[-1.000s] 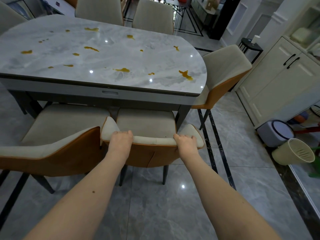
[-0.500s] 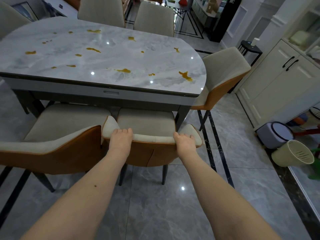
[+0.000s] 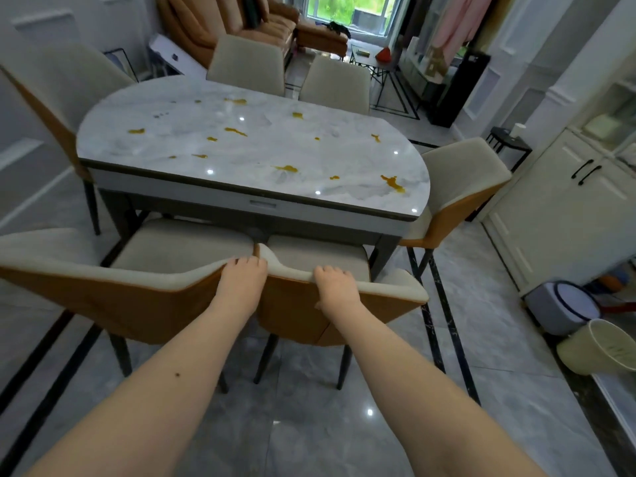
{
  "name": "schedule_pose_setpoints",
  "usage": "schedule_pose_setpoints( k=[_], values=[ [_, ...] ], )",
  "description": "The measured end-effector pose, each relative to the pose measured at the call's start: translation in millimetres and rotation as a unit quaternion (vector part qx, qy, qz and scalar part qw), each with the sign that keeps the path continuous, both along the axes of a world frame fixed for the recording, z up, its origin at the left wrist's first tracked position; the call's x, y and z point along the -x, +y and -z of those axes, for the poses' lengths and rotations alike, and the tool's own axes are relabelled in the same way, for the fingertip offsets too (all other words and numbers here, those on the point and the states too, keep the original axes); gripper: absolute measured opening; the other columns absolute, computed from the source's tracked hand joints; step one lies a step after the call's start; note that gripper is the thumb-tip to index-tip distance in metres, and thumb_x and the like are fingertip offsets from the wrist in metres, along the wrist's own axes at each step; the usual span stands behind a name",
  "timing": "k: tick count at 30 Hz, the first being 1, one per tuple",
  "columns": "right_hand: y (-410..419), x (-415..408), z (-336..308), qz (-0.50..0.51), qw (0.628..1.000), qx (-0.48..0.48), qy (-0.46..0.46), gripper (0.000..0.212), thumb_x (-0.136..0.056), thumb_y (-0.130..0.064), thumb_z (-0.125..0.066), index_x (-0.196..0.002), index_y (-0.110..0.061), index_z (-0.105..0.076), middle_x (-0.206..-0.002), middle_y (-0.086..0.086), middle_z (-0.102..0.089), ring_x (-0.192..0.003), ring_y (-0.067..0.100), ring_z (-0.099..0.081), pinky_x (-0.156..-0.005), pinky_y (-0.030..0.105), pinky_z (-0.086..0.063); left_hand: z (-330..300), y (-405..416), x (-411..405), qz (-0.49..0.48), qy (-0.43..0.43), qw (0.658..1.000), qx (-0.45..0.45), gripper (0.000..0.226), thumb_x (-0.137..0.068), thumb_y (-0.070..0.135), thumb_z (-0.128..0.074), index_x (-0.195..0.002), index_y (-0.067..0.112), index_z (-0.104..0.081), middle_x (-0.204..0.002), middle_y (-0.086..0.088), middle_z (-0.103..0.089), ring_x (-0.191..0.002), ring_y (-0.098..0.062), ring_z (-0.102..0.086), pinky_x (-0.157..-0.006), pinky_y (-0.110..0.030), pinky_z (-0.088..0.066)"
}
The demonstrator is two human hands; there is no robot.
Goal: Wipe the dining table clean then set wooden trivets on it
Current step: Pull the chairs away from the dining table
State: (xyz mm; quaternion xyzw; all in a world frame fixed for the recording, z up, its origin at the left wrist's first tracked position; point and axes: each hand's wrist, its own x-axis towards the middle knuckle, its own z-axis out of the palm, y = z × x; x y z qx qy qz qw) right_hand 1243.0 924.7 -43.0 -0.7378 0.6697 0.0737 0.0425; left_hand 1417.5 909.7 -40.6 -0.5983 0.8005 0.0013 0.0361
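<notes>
Left hand (image 3: pixel 245 277): fingers (image 3: pixel 248 260) curled over top edge of chair backrest (image 3: pixel 385 290), gripping left end of rim. Right hand (image 3: pixel 335 285): fingers (image 3: pixel 329 270) curled over same rim, gripping near middle. Both forearms extended forward, hands apart along backrest.

Ahead of fingers, beyond chair seat (image 3: pixel 309 256): oval marble tabletop (image 3: pixel 261 149), seat tucked partly beneath near edge. Yellow-orange spills (image 3: pixel 392 182) scattered across tabletop; largest blot toward right end, smaller ones (image 3: pixel 235 131) toward centre and left.

Left of fingers: second chair (image 3: pixel 113 287), backrest just beside gripped one, touching or nearly so at left hand. Right of fingers, at rounded tabletop end: third chair (image 3: pixel 457 187). Far side of tabletop: two further chairs (image 3: pixel 247 63). Lower right on floor: cream bin (image 3: pixel 599 349) lying tilted, beside grey round-lidded bin (image 3: pixel 564 309).
</notes>
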Motion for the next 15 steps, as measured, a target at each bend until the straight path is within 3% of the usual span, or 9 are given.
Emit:
schedule_pose_setpoints(
  k=[9, 15],
  values=[
    [9.9, -181.3, -5.9, -0.057, 0.998, 0.012, -0.036, 0.057, -0.084, -0.014, -0.068, -0.135, -0.013, -0.043, -0.133, 0.008, -0.05, -0.124, 0.026, -0.046, -0.107, 0.039, -0.035, -1.9, 30.3, -210.3, -0.086, 0.068, 0.993, 0.048, 0.058, -0.088, 0.049, -0.056, -0.133, 0.015, -0.04, -0.126, -0.002, -0.054, -0.116, -0.019, -0.052, -0.099, -0.032, -0.042],
    [17.6, -282.1, -0.2, -0.069, 0.997, 0.014, -0.043, 0.063, -0.081, -0.02, -0.072, -0.136, -0.016, -0.041, -0.133, 0.006, -0.05, -0.125, 0.026, -0.046, -0.108, 0.042, -0.036, 3.5, 41.6, -329.7, -0.135, 0.104, 0.985, -0.029, 0.074, -0.083, 0.04, -0.068, -0.141, 0.011, -0.032, -0.136, -0.008, -0.047, -0.124, -0.022, -0.048, -0.102, -0.036, -0.043]
  ],
)
